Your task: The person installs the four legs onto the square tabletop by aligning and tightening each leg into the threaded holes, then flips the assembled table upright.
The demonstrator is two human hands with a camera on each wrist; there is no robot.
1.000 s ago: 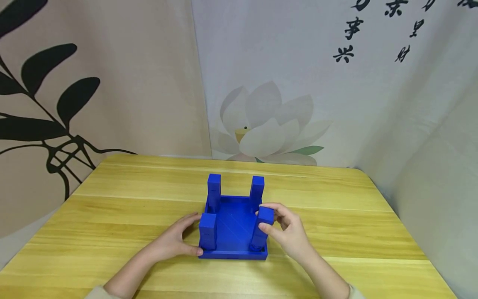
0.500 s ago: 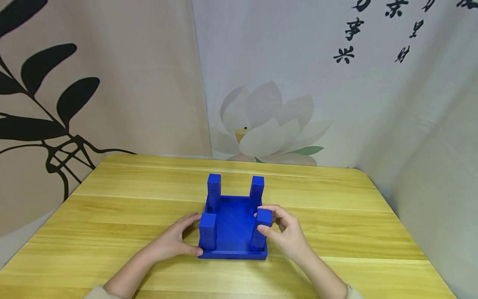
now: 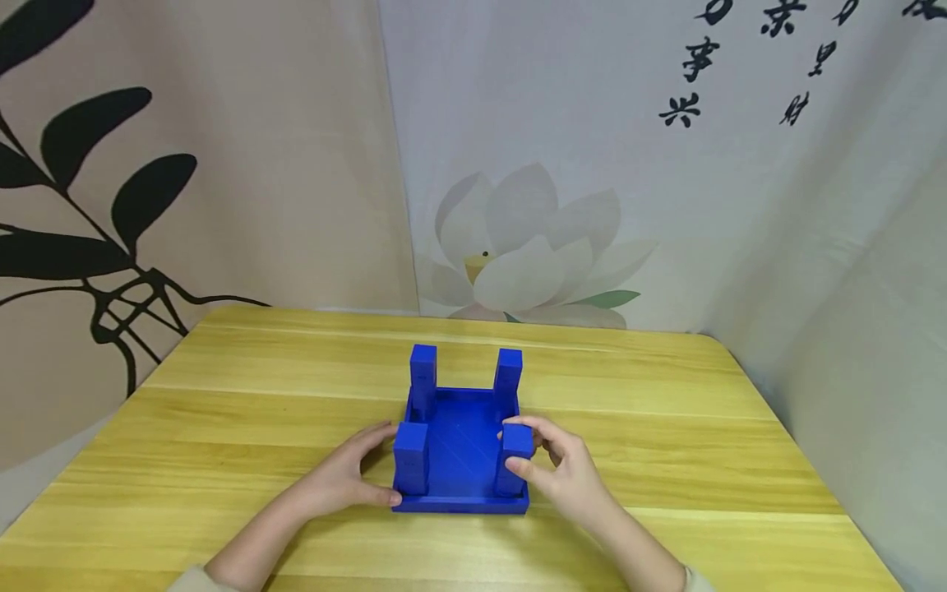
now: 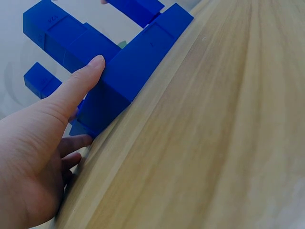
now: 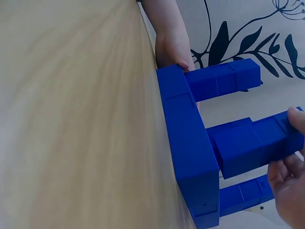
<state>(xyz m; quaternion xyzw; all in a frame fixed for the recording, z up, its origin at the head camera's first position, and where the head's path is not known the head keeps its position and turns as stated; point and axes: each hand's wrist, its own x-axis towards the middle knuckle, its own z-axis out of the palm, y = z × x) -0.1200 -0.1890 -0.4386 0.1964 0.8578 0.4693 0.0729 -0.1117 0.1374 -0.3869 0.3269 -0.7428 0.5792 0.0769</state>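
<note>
A shallow blue plastic base with a raised rim lies on the table, a square blue post standing at each corner. With thumb at the near left corner and fingers along the left side, my left hand holds the base. My right hand pinches the near right post by its upper end, thumb in front and fingers behind. In the right wrist view that post stands at the base's corner, a thin dark gap showing at its foot. The near left post stands upright, free of both hands.
Two more posts, far left and far right, rise from the back corners. The wooden table extends around the base. Behind it hangs a pale curtain with printed leaves, a lotus and characters.
The near right post, first leaning to the right, has come upright and moved slightly left and down with my right hand. The left hand and base have stayed put.
</note>
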